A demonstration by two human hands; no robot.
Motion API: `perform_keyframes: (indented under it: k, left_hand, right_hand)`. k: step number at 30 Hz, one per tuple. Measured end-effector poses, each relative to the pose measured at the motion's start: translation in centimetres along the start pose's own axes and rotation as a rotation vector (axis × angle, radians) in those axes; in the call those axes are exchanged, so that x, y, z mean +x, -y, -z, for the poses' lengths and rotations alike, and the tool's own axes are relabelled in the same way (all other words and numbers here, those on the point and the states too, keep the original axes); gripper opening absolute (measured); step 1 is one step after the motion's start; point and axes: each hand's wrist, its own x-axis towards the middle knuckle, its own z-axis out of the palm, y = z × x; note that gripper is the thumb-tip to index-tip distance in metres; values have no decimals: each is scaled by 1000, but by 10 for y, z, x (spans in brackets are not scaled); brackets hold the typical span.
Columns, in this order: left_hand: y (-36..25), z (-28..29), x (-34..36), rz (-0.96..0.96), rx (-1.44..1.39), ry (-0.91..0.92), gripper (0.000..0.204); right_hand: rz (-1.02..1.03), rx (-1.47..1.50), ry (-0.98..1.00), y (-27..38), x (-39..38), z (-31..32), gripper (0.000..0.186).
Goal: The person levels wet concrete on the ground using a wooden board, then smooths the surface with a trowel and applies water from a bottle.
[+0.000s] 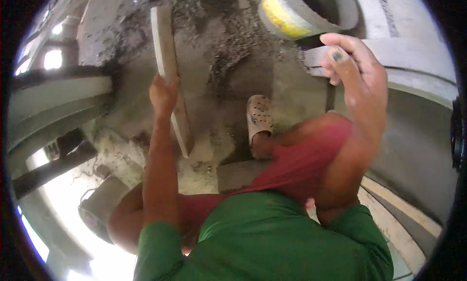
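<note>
My left hand [164, 93] is wrapped round the middle of a long, straight, pale wooden board [165, 42]. The board stretches away from me over the floor, its near end tapering beside my left forearm. Raised at the right, my right hand [357, 69] has its fingers curled in and its thumb bent near the index finger. Whatever it holds, if anything, does not show. Just beyond that hand stands a grey bucket [311, 18] with a yellow label and a dark inside. Between my hands the floor [292, 86] looks smooth, grey and damp.
Loose, dark, crumbly mortar [238, 33] lies on the floor ahead. A tan clog [259, 116] is on my foot in the middle. Pale ledges [413, 72] run along the right, and a pale curved structure [63, 96] fills the left. A dark block [236, 176] sits close to me.
</note>
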Motion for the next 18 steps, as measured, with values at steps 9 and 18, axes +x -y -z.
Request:
perform_keyframes:
  k: [9, 18]
  left_hand:
    - [-100, -10, -23, 41, -229, -19, 34]
    - [-166, 53, -6, 67, -348, 306, 55]
  right_hand:
    - [-70, -280, 182, -106, 2, -172, 62]
    - [-63, -202, 253, -128, 8, -226, 61]
